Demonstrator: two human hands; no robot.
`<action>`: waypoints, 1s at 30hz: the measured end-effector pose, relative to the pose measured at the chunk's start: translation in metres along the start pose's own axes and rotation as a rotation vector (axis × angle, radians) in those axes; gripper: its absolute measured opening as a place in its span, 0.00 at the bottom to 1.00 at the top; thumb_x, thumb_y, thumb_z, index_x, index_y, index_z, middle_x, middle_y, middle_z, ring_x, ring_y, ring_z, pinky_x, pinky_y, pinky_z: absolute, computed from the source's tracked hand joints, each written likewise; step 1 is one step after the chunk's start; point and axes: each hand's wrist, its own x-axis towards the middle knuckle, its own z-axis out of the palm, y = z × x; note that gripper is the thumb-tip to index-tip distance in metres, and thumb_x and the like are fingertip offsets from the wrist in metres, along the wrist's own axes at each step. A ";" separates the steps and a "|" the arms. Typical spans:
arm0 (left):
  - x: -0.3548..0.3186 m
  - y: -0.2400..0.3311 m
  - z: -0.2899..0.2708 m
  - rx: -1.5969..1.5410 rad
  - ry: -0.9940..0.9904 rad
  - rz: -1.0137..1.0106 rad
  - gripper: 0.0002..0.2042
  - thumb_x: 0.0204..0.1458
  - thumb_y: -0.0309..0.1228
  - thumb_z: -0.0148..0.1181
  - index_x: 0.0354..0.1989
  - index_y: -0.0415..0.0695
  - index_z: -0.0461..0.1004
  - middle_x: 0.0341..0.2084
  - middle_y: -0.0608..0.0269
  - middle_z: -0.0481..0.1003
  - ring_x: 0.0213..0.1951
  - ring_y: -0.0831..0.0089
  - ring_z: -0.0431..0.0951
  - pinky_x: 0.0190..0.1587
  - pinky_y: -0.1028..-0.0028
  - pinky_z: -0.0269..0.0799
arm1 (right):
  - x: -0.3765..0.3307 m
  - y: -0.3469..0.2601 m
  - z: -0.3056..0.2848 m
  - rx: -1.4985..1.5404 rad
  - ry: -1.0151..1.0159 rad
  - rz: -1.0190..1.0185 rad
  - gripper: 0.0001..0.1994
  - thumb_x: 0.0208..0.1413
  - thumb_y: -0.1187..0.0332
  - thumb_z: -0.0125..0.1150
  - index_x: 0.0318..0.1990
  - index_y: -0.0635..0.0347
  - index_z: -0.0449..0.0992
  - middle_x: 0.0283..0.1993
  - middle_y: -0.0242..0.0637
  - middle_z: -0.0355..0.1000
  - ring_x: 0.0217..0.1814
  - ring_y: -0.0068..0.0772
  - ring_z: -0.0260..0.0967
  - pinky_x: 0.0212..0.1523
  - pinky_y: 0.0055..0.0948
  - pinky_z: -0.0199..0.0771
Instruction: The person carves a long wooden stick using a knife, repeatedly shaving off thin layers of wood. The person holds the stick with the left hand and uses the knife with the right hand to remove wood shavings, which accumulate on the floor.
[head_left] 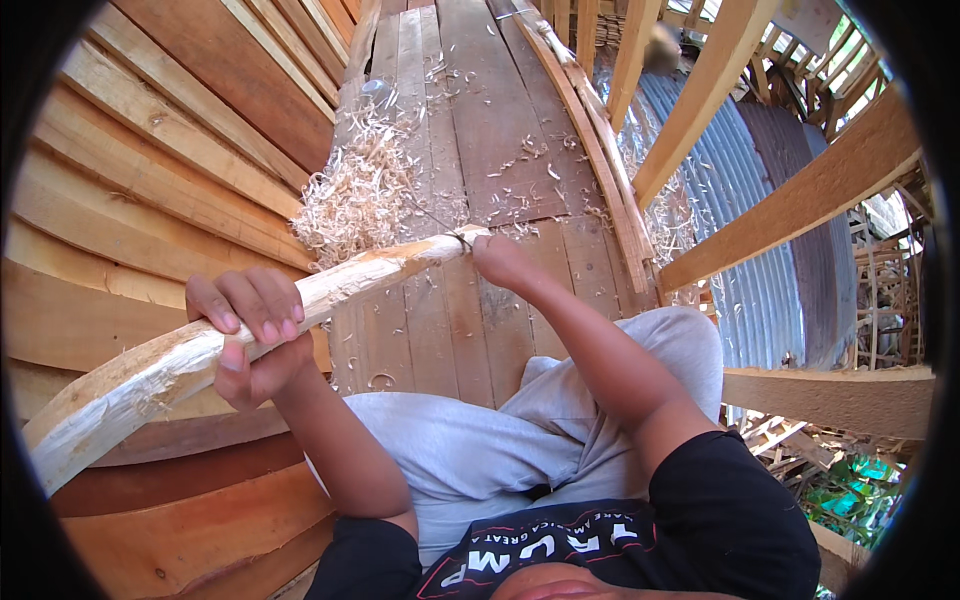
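Left hand: grip closed around the pale, stripped wooden pole, fingers over the top and thumb beneath, at about mid-length. Right hand: fist closed at the pole's far end, where a thin dark blade or wire-like tool meets the wood; what exactly the fist holds cannot be told, as the handle is hidden.

Location of work: the pole runs slantwise from the lower left of the view up to the centre, held above the plank floor and in front of the person's knees, grey shorts below. Its surface is rough and freshly cut, with fibres lifting along the near half.

Assessment of method: the shaving appears to be at the far tip. Judged good practice would be to keep the left hand well behind the cutting point, as it now is, to hold the pole firmly against rolling, and to take thin cuts along the grain. The rough near half suggests turning the pole to even it out.

Containers: none seen. Loose shavings lie heaped on the floor just beyond the pole's tip, with scattered curls further along the boards. Stacked planks stand to the left; corrugated metal sheeting lies to the right beyond timber framing.
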 end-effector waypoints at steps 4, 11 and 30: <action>0.002 -0.003 0.006 -0.006 0.012 -0.003 0.11 0.45 0.33 0.57 0.31 0.47 0.60 0.18 0.65 0.66 0.20 0.76 0.66 0.27 0.75 0.65 | 0.010 0.013 0.002 0.018 -0.001 0.002 0.26 0.58 0.58 0.36 0.40 0.75 0.75 0.46 0.67 0.70 0.51 0.62 0.68 0.55 0.47 0.65; 0.001 0.000 0.004 0.004 0.024 -0.017 0.11 0.45 0.33 0.57 0.31 0.47 0.60 0.17 0.66 0.66 0.20 0.76 0.66 0.27 0.75 0.64 | 0.001 0.004 -0.002 -0.010 0.026 -0.020 0.26 0.58 0.57 0.36 0.39 0.74 0.76 0.43 0.63 0.72 0.48 0.62 0.70 0.53 0.48 0.67; 0.005 -0.036 0.024 0.394 0.672 0.169 0.09 0.50 0.33 0.56 0.31 0.48 0.61 0.18 0.66 0.62 0.21 0.75 0.64 0.29 0.74 0.64 | -0.006 -0.007 -0.007 -0.083 0.076 0.008 0.27 0.60 0.54 0.33 0.40 0.67 0.78 0.42 0.59 0.73 0.47 0.61 0.71 0.51 0.49 0.68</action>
